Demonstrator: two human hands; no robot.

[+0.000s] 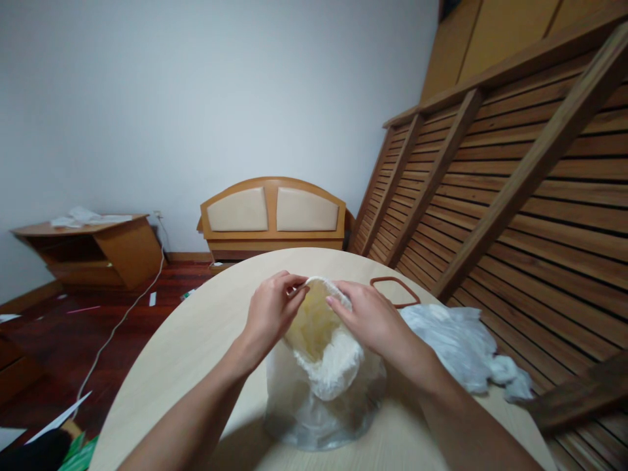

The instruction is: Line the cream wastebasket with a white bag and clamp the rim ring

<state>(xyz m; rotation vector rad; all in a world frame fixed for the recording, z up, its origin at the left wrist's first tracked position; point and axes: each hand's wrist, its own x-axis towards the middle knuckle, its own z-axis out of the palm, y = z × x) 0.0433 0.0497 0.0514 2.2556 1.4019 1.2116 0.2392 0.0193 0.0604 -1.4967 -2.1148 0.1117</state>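
I have the left hand (272, 307) and right hand (370, 311), fingers pinching the rim of the fluffy white bag (336, 369) above clear plastic (314, 422) on the tabletop (196, 347); if either pinch slips, the soft mouth could sag inward.

The translucent bag (324, 418) looks plastic and faintly glossy, the tabletop (196, 340) smooth, the slatted frame (490, 203) wooden.
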